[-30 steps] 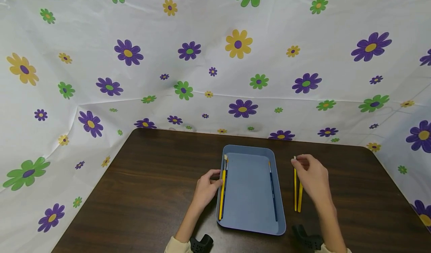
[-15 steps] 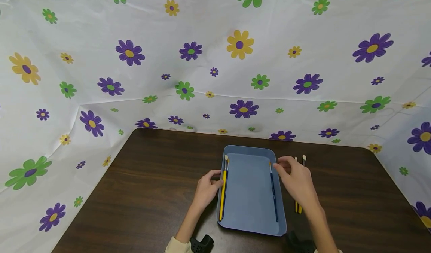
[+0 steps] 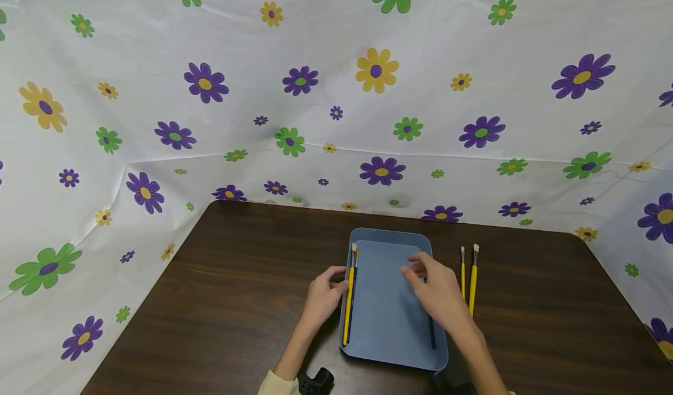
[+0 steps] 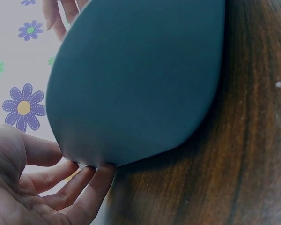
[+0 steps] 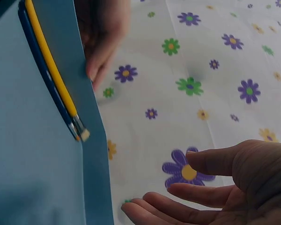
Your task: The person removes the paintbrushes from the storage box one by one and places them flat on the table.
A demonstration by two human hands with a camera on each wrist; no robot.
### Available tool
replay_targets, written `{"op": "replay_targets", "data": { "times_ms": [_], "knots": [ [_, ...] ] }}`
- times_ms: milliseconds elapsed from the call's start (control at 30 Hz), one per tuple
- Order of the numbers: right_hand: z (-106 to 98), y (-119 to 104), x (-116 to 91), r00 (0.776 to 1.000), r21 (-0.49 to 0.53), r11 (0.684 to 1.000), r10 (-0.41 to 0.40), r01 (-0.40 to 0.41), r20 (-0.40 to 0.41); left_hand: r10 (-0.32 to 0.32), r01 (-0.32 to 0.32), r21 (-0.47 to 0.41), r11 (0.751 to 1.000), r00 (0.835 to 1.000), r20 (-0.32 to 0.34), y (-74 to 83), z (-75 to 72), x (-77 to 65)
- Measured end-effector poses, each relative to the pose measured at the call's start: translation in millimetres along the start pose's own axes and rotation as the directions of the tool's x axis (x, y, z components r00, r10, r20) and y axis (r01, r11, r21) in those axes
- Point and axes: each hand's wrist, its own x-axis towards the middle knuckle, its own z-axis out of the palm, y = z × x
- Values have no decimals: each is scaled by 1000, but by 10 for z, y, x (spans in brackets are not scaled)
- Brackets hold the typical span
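A blue-grey tray (image 3: 389,301) lies on the table, and my left hand (image 3: 323,295) pinches its left edge. In the left wrist view my left thumb and fingers meet the outer wall and rim. Along the tray's left side lie a yellow paintbrush (image 3: 349,307) and a dark blue paintbrush (image 5: 47,77), side by side. My right hand (image 3: 433,290) hovers over the tray's right part, thumb and fingers apart and holding nothing. Beneath it, another dark blue paintbrush (image 3: 432,332) is mostly hidden.
Right of the tray, a thin yellow paintbrush (image 3: 462,275) and a thicker yellow paintbrush (image 3: 473,290) lie on the brown table (image 3: 252,301), partly behind the right hand. A white flowered cloth (image 3: 315,33) hangs beyond the table's back edge.
My right hand has moved left, from the yellow paintbrushes on the table to above the tray, uncovering those brushes' bristle ends. My left hand has stayed at the tray's edge.
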Motion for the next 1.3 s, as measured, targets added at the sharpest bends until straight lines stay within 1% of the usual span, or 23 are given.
{"op": "replay_targets", "data": {
  "times_ms": [167, 367, 500, 600, 800, 867, 1000, 1100, 1300],
  "knots": [
    [128, -35, -16, 999, 18, 1000, -2, 1, 34, 17, -17, 20, 1000, 1000, -7, -10, 3, 7],
    [257, -81, -32, 997, 24, 1000, -9, 8, 73, 8, -8, 25, 1000, 1000, 0, -8, 7, 3],
    [322, -105, -44, 996, 32, 999, -7, 4, 89, 14, -14, 22, 1000, 1000, 4, -3, 5, 3],
    [394, -113, -50, 994, 51, 999, -3, -3, 111, 16, -16, 16, 1000, 1000, 4, 3, 3, 5],
    [583, -111, -44, 990, 106, 994, 6, -20, 137, -7, 7, 13, 1000, 1000, 4, 9, -2, 0],
    [645, -101, -38, 989, 128, 991, 17, -36, 148, -1, 1, 13, 1000, 1000, 4, 8, -5, 0],
    [766, -55, -33, 983, 207, 974, 49, -86, 176, 21, -21, 21, 1000, 1000, -6, 7, -8, 1],
    [850, -18, -35, 978, 289, 949, 72, -128, 196, 31, -31, 12, 999, 999, -10, 12, -12, 0],
    [956, 7, -36, 971, 401, 900, 82, -169, 225, 32, -32, -11, 999, 999, -1, 11, -27, 15]
  ]
}}
